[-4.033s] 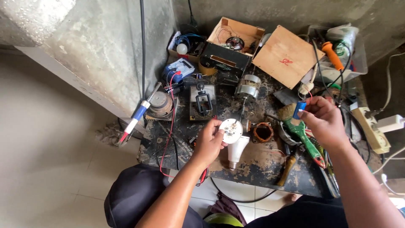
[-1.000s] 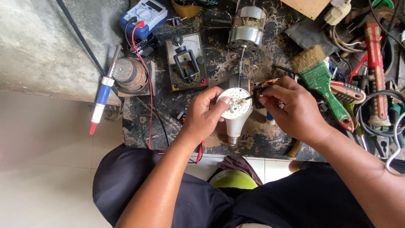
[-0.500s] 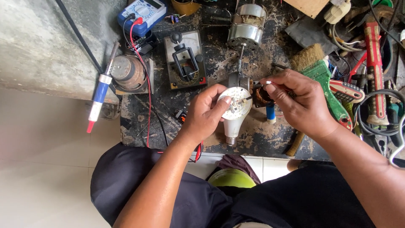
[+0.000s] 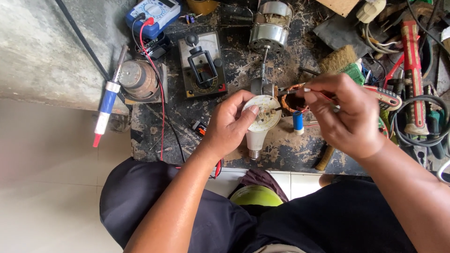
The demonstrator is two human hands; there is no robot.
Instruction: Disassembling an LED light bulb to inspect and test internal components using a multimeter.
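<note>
Now the left hand (image 4: 229, 129) has its fingers (image 4: 247, 112) wrapped round an opened white bulb (image 4: 260, 122), screw base pointing toward the person, its round board facing up. Just right of it, the right hand (image 4: 349, 117) pinches a thin red-handled tool (image 4: 323, 95) between closed fingers, the tip just beside the board's edge. Compared with half a second ago, the right hand has lifted slightly and drawn the tool rightward. Beyond on the counter (image 4: 281, 150) lie a blue capacitor (image 4: 297, 122), a copper coil (image 4: 293, 98), a small motor (image 4: 269, 26) and a blue multimeter (image 4: 152, 14).
</note>
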